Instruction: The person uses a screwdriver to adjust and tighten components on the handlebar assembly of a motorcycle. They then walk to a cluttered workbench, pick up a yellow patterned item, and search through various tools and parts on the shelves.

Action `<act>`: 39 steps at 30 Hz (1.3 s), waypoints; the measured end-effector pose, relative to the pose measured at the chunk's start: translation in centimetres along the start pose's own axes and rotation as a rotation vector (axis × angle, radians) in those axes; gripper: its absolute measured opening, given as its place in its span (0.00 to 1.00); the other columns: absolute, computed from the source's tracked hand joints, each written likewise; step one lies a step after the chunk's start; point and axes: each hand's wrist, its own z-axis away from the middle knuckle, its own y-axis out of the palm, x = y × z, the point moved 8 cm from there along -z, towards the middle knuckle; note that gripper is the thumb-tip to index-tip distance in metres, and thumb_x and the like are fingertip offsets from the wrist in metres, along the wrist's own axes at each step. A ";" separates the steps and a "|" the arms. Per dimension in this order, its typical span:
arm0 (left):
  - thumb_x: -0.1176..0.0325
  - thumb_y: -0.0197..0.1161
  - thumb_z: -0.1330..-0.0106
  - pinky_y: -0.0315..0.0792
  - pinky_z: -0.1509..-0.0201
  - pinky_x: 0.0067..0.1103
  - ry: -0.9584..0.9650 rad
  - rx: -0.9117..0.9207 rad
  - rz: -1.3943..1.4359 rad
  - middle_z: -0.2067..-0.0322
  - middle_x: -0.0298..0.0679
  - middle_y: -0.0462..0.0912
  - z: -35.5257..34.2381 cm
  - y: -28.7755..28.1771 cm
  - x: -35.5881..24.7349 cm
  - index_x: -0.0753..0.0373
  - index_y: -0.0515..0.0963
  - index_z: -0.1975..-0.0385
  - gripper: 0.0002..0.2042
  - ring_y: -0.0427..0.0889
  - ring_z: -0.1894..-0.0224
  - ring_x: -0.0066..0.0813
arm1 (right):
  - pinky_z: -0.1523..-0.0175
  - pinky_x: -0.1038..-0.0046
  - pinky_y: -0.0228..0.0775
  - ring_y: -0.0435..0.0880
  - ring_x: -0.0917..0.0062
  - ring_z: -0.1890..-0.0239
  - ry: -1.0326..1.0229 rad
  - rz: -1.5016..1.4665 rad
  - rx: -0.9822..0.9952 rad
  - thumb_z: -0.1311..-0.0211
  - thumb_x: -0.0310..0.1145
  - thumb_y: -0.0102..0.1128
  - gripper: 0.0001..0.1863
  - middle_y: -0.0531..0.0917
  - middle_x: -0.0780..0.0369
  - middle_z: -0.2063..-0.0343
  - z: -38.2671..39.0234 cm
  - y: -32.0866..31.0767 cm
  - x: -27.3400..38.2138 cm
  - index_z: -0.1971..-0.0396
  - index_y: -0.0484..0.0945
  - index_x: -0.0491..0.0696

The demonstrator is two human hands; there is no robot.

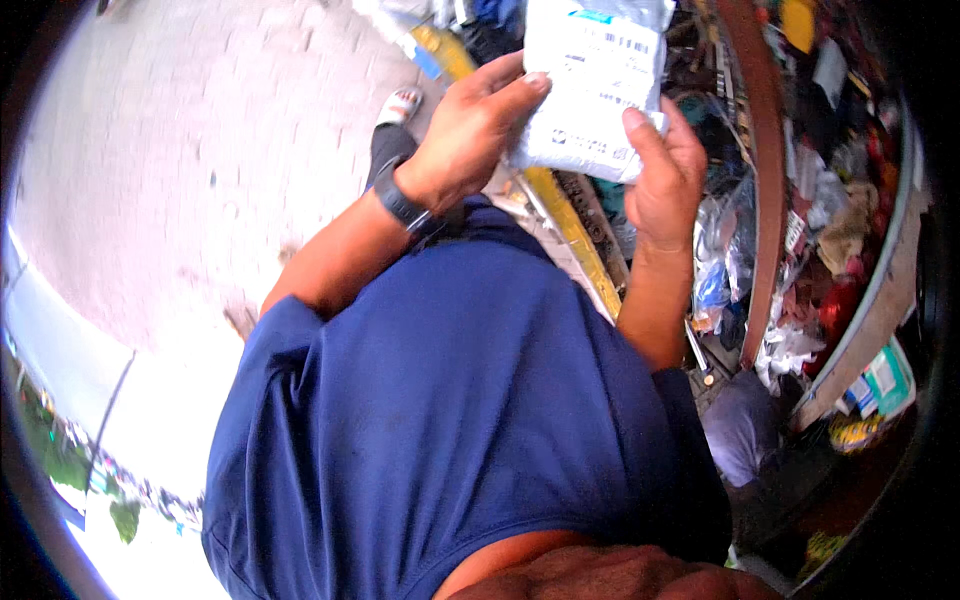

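Note:
A white plastic mailing bag [592, 95] with printed label marks and a blue patch near its top is held up in front of me. My left hand [480, 125] grips its left edge, thumb lying on the front face. On the other side my right hand [665, 170] pinches the lower right edge, its thumb pressed on the front. The fingers behind the bag are partly hidden. A dark band [403, 200] circles my left wrist.
Paved ground [250, 120] spreads to the left. To the right, behind a rusty brown bar [765, 180], lie heaped plastic bags and scraps [790, 350]. A yellow-edged beam [575, 240] runs below the bag. A green and white package [885, 380] sits at far right.

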 end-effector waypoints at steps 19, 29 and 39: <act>0.66 0.54 0.27 0.74 0.43 0.24 -0.287 -0.260 -0.274 0.49 0.51 0.80 2.4 -11.2 3.4 0.73 0.66 0.39 0.21 0.82 0.49 0.35 | 0.47 0.62 0.74 0.77 0.58 0.44 -0.293 1.098 -0.806 0.37 0.47 0.61 0.28 0.81 0.52 0.47 -14.1 -37.8 16.6 0.41 0.76 0.45; 0.65 0.56 0.28 0.76 0.47 0.23 -0.474 -0.437 -0.351 0.50 0.50 0.81 3.7 -15.7 8.2 0.74 0.67 0.41 0.21 0.83 0.51 0.34 | 0.51 0.70 0.75 0.85 0.66 0.55 -0.693 0.896 -0.623 0.40 0.32 0.64 0.17 0.85 0.55 0.59 -2.1 -18.3 -3.6 0.52 0.78 0.42; 0.64 0.58 0.28 0.78 0.48 0.21 -0.574 -0.457 -0.344 0.52 0.47 0.82 2.6 -17.0 11.5 0.73 0.69 0.43 0.21 0.83 0.53 0.31 | 0.52 0.63 0.76 0.85 0.61 0.57 0.182 0.620 -0.185 0.43 0.27 0.63 0.21 0.84 0.52 0.59 1.6 -10.9 -31.4 0.48 0.74 0.44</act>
